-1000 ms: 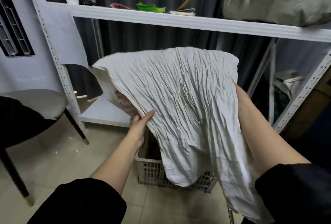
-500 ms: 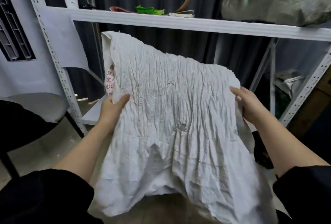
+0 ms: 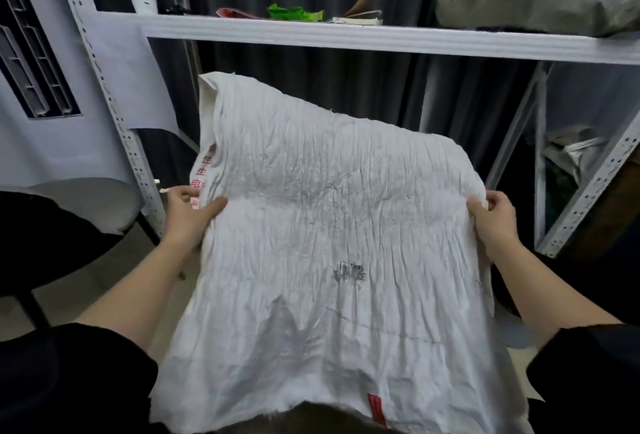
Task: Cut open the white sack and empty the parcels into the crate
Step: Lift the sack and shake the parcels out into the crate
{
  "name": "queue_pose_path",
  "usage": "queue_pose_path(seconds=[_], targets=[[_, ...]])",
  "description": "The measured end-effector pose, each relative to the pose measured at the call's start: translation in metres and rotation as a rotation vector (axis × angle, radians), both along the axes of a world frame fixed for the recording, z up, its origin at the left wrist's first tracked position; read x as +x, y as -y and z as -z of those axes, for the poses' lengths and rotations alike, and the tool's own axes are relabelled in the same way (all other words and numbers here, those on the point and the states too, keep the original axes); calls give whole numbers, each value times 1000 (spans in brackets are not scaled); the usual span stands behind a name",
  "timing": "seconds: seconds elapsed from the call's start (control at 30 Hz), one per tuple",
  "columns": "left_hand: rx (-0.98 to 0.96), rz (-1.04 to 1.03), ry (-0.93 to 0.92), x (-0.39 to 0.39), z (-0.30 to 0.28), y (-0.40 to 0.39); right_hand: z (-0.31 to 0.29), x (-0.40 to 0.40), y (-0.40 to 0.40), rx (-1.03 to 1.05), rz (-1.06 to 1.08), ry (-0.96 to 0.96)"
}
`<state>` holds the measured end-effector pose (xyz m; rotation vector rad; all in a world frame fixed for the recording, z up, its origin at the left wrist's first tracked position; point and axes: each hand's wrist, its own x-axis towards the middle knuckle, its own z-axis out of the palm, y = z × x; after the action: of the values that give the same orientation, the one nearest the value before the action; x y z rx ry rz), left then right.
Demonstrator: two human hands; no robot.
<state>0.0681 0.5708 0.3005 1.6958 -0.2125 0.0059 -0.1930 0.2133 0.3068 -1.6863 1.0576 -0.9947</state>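
While both hands hold sack (image 3: 322,243), shelf (image 3: 346,35) behind (crate probably hidden).

red chinese characters are running down the left edge of the white sack (image 3: 332,225), just above where the left hand (image 3: 187,211) is gripping it; one is looking like 生 and another like 电, the rest being too creased to read. a grey printed smudge is sitting in the sack's middle, unreadable. a red label (image 3: 376,416) is hanging at the lower hem, its print too small to make out.
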Motion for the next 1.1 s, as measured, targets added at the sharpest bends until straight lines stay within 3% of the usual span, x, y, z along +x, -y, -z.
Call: queue_pose_path(seconds=[0.07,0.17,0.27,0.37,0.43,0.5,0.63,0.77,0.87,1.0,1.1], targets=[[-33,23,-86,0,-4,7,0,9,-2,213,25,84],[-158,188,-387,4,-8,12,1,12,9,655,-168,121],[-132,278,-482,10,-7,12,3,1,7,765,-405,57],[-164,343,-515,12,-6,11,11,-5,7,765,-512,134],[-149,347,-478,8,-6,14,15,-3,7,690,-496,183],[-65,294,-377,0,-10,22,13,5,4,482,-458,86],[368,82,33,-11,-10,54,-1,39,-20,-66,-71,-194],[570,33,150,-51,-16,101,-17,76,-73,-305,35,-352],[595,114,177,-76,-19,124,-20,90,-104,-442,-7,-397],[599,256,244,-93,-18,139,-11,99,-138,-530,-218,-309],[394,442,129,-87,-14,142,-4,102,-153,-570,-289,-234]])
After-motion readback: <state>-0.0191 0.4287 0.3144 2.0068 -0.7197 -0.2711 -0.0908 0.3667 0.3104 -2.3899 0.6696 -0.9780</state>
